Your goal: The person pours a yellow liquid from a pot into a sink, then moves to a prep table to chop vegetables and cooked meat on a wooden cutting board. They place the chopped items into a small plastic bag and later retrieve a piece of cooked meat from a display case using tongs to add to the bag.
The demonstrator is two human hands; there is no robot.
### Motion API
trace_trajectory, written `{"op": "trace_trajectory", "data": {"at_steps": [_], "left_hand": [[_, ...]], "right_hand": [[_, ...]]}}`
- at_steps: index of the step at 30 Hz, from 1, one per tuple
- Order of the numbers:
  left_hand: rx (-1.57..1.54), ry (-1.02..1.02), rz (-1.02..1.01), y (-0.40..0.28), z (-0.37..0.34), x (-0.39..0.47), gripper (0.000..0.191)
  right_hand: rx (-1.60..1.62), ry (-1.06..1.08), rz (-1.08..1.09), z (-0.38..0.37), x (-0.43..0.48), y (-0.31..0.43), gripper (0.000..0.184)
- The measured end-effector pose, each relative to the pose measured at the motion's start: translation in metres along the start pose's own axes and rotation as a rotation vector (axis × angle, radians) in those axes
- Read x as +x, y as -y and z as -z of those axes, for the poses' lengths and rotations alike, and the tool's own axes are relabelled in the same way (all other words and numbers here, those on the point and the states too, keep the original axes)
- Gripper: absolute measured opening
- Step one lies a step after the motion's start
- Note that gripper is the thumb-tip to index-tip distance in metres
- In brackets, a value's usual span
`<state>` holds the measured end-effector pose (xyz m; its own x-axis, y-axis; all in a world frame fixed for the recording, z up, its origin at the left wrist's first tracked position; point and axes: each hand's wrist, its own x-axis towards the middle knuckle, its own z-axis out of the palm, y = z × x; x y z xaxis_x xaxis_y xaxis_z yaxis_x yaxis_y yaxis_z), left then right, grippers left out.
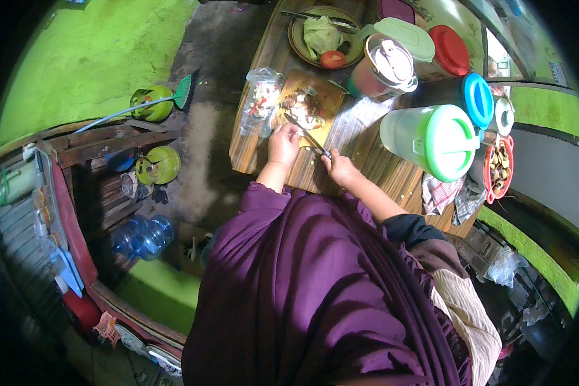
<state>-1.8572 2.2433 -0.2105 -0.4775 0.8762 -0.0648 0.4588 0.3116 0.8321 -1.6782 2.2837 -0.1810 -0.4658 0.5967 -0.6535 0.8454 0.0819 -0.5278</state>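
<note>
My right hand (340,169) grips a kitchen knife (310,139) by its handle, with the blade slanting up and left over a wooden cutting board (332,108). On the board lies chopped food (301,107), brown and whitish in colour. My left hand (283,144) is at the board's lower left corner with its fingers curled beside the blade; whether something small is pinched in them is hidden. A clear plastic bag (264,96) with cut white and red pieces lies just left of the board.
Beyond the board, a plate (296,42) holds a cabbage (322,36), a tomato (333,59) and another knife. A lidded pitcher (383,67) and a green-lidded jug (405,137) stand to the right. Cloths (441,193) hang at the wooden table's (386,169) near right edge.
</note>
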Motion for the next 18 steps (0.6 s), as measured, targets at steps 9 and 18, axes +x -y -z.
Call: {"op": "trace_trajectory", "data": {"at_steps": [9, 18], "left_hand": [[0.074, 0.0, -0.015, 0.005, 0.012, -0.001, 0.017], [0.01, -0.009, 0.017, 0.006, 0.013, 0.006, 0.014]], "right_hand": [[-0.118, 0.036, 0.137, 0.034, -0.02, 0.003, 0.047], [-0.06, 0.035, 0.06, 0.015, -0.003, 0.005, 0.042]]}}
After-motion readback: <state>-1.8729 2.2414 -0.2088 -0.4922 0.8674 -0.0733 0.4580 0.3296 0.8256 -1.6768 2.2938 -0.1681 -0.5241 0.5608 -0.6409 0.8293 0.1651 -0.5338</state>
